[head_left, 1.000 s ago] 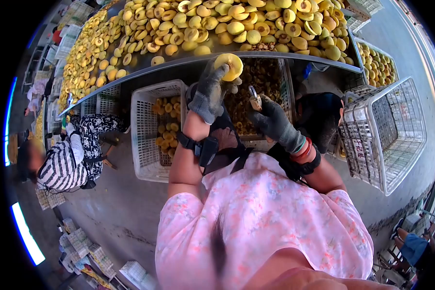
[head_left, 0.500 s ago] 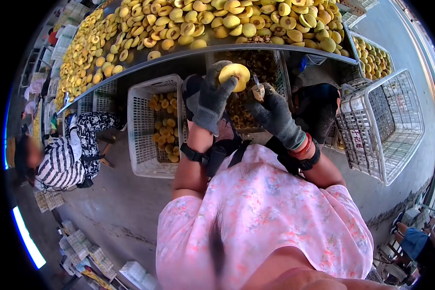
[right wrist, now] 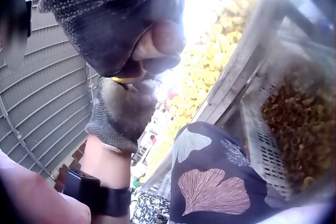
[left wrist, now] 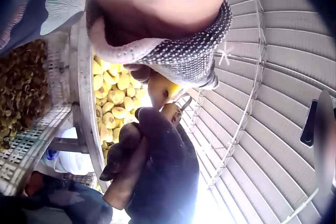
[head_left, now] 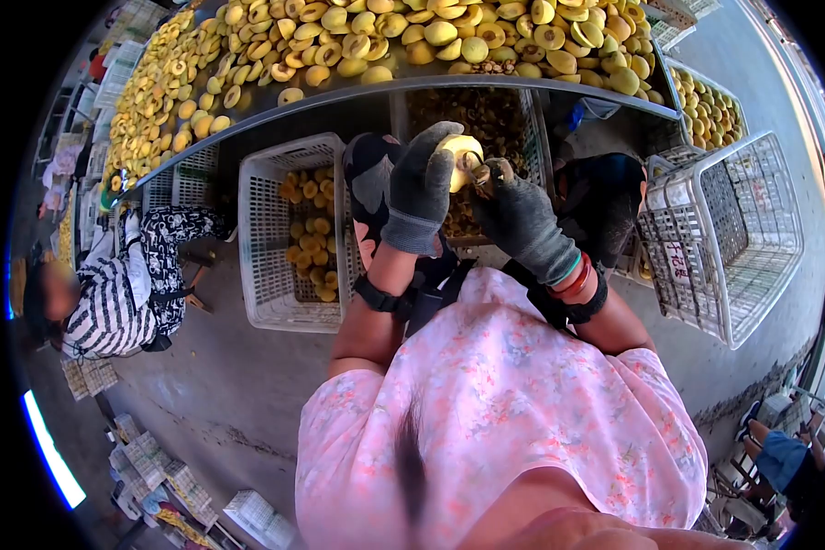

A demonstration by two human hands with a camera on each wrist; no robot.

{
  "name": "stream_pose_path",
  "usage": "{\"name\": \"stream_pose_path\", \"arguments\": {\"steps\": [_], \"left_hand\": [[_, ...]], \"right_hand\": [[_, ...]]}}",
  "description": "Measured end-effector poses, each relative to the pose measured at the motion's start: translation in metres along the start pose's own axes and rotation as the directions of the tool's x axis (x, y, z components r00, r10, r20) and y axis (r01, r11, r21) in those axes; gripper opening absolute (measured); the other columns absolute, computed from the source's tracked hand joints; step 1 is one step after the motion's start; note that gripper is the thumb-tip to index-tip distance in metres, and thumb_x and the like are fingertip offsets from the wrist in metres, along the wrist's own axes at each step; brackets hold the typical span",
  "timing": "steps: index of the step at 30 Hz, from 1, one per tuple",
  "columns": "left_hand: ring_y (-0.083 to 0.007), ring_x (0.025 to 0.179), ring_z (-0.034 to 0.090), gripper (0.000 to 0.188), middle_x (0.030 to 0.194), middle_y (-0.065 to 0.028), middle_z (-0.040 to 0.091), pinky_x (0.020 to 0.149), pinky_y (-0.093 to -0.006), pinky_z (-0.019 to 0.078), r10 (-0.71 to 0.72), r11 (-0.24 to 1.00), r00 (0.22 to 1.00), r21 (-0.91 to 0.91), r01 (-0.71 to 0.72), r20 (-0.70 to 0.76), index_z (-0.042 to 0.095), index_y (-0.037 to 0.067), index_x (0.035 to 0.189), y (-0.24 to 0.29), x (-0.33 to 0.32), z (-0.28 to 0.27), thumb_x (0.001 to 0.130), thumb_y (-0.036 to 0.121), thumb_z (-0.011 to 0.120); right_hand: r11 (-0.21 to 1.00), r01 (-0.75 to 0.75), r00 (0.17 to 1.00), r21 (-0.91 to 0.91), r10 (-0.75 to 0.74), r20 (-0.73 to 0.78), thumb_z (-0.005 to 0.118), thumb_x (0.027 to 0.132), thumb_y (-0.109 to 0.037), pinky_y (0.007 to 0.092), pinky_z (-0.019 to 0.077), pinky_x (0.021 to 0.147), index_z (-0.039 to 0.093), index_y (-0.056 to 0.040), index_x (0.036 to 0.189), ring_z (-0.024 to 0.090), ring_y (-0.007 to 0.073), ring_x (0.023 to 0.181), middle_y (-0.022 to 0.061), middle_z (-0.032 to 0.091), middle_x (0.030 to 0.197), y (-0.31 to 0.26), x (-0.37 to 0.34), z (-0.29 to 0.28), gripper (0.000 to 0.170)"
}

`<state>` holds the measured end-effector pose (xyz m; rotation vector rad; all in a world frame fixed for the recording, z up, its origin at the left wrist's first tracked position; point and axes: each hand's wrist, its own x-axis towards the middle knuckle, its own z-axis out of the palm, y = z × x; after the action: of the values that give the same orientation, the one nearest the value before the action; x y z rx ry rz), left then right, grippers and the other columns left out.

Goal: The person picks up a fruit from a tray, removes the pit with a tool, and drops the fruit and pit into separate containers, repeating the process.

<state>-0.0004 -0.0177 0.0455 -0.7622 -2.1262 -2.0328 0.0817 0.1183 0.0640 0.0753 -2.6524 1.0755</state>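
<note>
My gloved left hand (head_left: pixel 422 188) grips a halved yellow peach (head_left: pixel 465 158), cut face turned toward my other hand. In my gloved right hand (head_left: pixel 521 220) is a small pitting tool with a wooden handle (left wrist: pixel 128 179), the fingers wrapped round it. Its curved metal loop (left wrist: pixel 186 102) meets the cut face of the peach in the left wrist view. The right wrist view shows both gloves close together, with only a sliver of yellow flesh (right wrist: pixel 123 80) between them; the rest is hidden. Both hands are in front of the metal table's edge (head_left: pixel 339 103).
Halved peaches (head_left: pixel 357 37) are heaped on the table. Below it stands a crate of brown scraps (head_left: pixel 467 105). A white crate (head_left: pixel 247 234) with peach halves is at left, an upright white crate (head_left: pixel 683 266) at right. Another person (head_left: pixel 110 312) sits at far left.
The left hand has turned the peach half toward the right hand, and the tool's loop has come from beside it onto its cut face. Both hands have drawn together.
</note>
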Motion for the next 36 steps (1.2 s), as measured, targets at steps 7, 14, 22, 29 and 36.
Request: {"name": "stream_pose_path", "arguments": {"steps": [7,14,22,29,36], "left_hand": [[-0.0285,0.097,0.061,0.036,0.102,-0.0135,0.063,0.084,-0.0348,0.0475,0.119,0.935,0.992,0.334,-0.122,0.028,0.059,0.004,0.107,0.005,0.0,-0.001,0.095,0.036,0.047],[-0.0273,0.093,0.06,0.035,0.103,-0.0141,0.059,0.082,-0.035,0.0479,0.021,0.977,0.99,0.212,0.009,-0.137,0.052,0.003,0.111,0.0,-0.001,0.001,0.091,0.031,0.056],[-0.0195,0.09,0.057,0.037,0.101,-0.0108,0.056,0.08,-0.0327,0.0479,0.052,0.997,0.986,0.063,-0.042,-0.158,0.043,0.003,0.111,0.019,0.0,0.007,0.088,0.026,0.062],[-0.0233,0.1,0.054,0.042,0.115,-0.015,0.051,0.089,-0.0346,0.044,-0.004,0.991,1.0,-0.134,0.004,0.002,0.043,0.001,0.118,0.016,-0.005,0.008,0.092,0.032,0.055],[-0.0254,0.103,0.053,0.047,0.117,-0.0168,0.051,0.091,-0.0369,0.044,0.214,0.977,0.973,0.042,-0.211,-0.087,0.045,0.0,0.118,0.012,-0.003,0.021,0.095,0.042,0.045]], "right_hand": [[0.997,-0.048,0.984,-0.054,0.056,0.171,0.062,0.083,-0.021,0.0469,0.0474,0.056,0.047,-0.0007,0.099,0.061,0.0392,0.066,0.0206,0.061,0.068,0.008,0.0,0.004,0.03],[0.898,-0.002,1.0,0.44,0.003,-0.002,0.062,0.082,-0.014,0.0419,0.0473,0.058,0.053,-0.0022,0.097,0.061,0.0388,0.07,0.0187,0.062,0.075,-0.008,0.0,0.001,0.021],[0.768,-0.264,0.958,0.583,0.141,0.248,0.056,0.088,-0.005,0.0252,0.0455,0.069,0.053,-0.0028,0.107,0.05,0.0064,0.08,-0.0018,0.056,0.086,-0.011,-0.002,0.0,0.019],[0.793,-0.153,0.986,0.589,0.158,0.044,0.059,0.082,-0.006,0.0372,0.0476,0.062,0.057,-0.002,0.097,0.062,0.036,0.073,0.0185,0.061,0.079,-0.008,-0.002,0.014,0.016],[0.822,-0.08,0.994,0.564,0.111,-0.021,0.058,0.081,-0.006,0.0393,0.0468,0.063,0.058,-0.0006,0.095,0.06,0.0407,0.076,0.0218,0.06,0.082,-0.005,0.0,0.019,0.015]]}}
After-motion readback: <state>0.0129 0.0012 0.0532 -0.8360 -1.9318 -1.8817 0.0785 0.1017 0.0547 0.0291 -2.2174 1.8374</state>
